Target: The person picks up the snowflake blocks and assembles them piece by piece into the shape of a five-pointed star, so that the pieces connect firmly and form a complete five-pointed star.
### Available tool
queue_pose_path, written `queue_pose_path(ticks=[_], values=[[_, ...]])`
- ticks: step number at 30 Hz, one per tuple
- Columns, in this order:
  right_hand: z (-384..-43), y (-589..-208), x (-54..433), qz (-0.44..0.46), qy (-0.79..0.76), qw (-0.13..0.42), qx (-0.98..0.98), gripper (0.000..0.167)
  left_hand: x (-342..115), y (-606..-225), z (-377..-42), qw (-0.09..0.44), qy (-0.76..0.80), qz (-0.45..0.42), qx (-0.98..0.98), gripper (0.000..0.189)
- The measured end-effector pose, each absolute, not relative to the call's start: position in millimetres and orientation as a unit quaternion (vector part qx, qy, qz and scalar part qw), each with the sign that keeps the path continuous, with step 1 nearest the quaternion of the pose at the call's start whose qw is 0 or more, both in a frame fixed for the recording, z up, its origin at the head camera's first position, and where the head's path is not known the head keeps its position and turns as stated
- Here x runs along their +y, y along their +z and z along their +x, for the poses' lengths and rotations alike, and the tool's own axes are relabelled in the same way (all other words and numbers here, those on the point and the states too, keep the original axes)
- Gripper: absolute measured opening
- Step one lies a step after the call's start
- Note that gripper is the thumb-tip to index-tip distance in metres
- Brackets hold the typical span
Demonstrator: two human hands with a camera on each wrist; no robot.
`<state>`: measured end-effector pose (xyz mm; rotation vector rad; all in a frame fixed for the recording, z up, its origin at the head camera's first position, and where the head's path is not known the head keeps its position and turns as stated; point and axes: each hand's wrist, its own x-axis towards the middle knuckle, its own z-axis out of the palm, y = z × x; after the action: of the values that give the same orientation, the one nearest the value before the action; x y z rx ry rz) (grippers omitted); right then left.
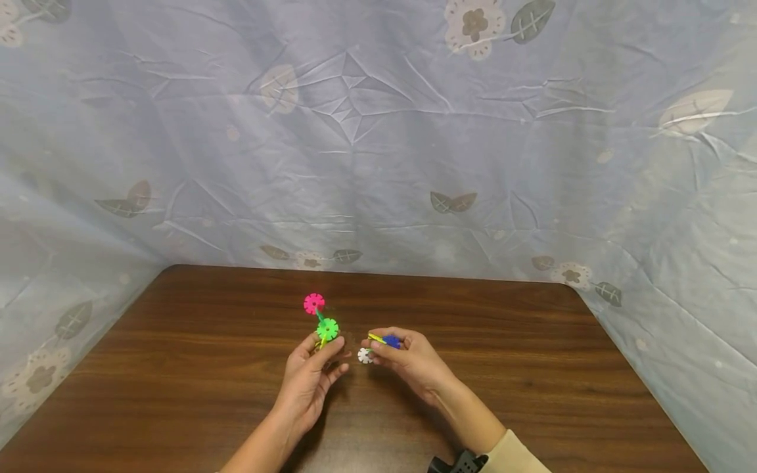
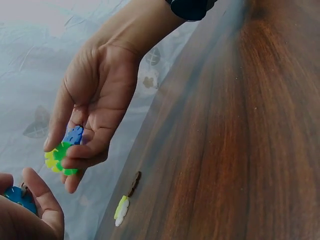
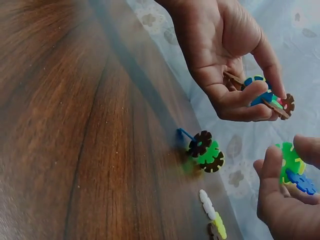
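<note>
Notched plastic discs are in both hands. In the head view my left hand [image 1: 310,378] pinches a yellow disc, beside a green disc [image 1: 328,328] and a pink disc [image 1: 314,303]; whether these are all joined I cannot tell. The left wrist view shows green discs [image 2: 61,154] and a blue disc [image 2: 75,134] between that hand's thumb and fingers. My right hand [image 1: 414,361], a short gap away, grips a blue disc [image 1: 391,341] with a yellow piece [image 1: 375,337]. Brown discs [image 3: 287,105] also show in its grasp in the right wrist view.
A white disc [image 1: 364,355] shows beneath the right fingertips. On the brown wooden table [image 1: 195,368] lie a white piece [image 3: 206,204] and a yellow piece [image 3: 219,226], near a cluster of dark and green discs [image 3: 202,147]. Patterned cloth [image 1: 355,164] hangs behind the table.
</note>
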<state>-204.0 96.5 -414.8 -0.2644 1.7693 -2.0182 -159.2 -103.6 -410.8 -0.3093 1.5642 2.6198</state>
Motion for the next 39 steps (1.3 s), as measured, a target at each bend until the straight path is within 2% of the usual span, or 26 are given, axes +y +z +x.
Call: queue_pose_path(ticks=[15, 22, 28, 39], values=[[-203.1, -419.9, 96.8, -0.12, -0.767, 0.222, 0.591, 0.056, -103.2, -412.1, -160.3, 0.027, 0.862, -0.096, 0.497, 0.012], [-200.2, -425.5, 95.5, -0.171, -0.735, 0.158, 0.637, 0.052, -100.9, -411.4, -158.6, 0.015, 0.864, -0.097, 0.494, 0.006], [-195.0, -428.2, 93.9, -0.222, -0.702, 0.1, 0.669, 0.047, -98.6, -412.4, -158.6, 0.008, 0.867, -0.075, 0.492, 0.01], [-189.9, -426.1, 88.9, -0.195, -0.715, 0.087, 0.666, 0.053, -94.3, -413.5, -157.0, -0.002, 0.855, -0.065, 0.514, 0.012]])
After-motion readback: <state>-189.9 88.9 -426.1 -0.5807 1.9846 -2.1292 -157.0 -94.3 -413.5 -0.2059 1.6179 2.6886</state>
